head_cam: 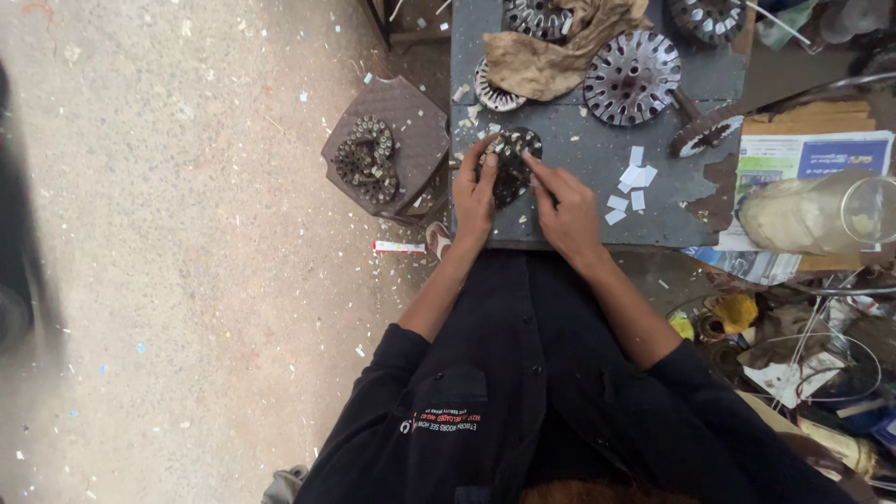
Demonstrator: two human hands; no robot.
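A dark round slotted metal disc (511,161) with small pale slips in its slots lies near the front edge of a grey worktable (672,219). My left hand (474,191) grips the disc's left side, thumb and fingers around its rim. My right hand (564,207) rests on the disc's right side, its forefinger pressing at a slot near the rim. A few small white paper slips (631,186) lie on the table just right of my right hand.
More slotted discs (632,77) and a crumpled brown rag (558,49) lie farther back. A brown stool (411,117) left of the table carries another disc (366,159). Newspaper, a clear jar (821,213) and clutter fill the right. Paper scraps litter the concrete floor.
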